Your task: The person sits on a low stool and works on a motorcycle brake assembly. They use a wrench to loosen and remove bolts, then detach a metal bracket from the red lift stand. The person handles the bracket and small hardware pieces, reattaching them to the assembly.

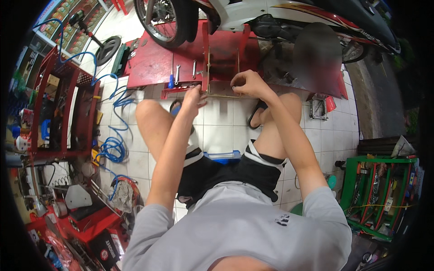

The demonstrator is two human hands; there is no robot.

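Observation:
My left hand [193, 100] is over the front edge of the red lift platform [153, 61], beside a narrow red tray [169, 94]. Its fingers are loosely bent and apart, and I see nothing between them. My right hand [251, 84] hovers farther right, its thumb and forefinger curled together in a pinch; a tiny dark thing seems to be at the fingertips, too small to name. Just beyond my left hand, a blue-handled screwdriver [171, 82], a combination wrench [177, 74] and a second wrench [194, 68] lie on the platform. A motorbike [271, 27] stands above it.
A coiled blue air hose [113, 149] runs down on the left beside a red tool rack [86, 110]. At the right is a green tool rack [352, 194]. A metal frame part [318, 108] stands on the white tiles. A blurred round patch hides part of the motorbike's rear.

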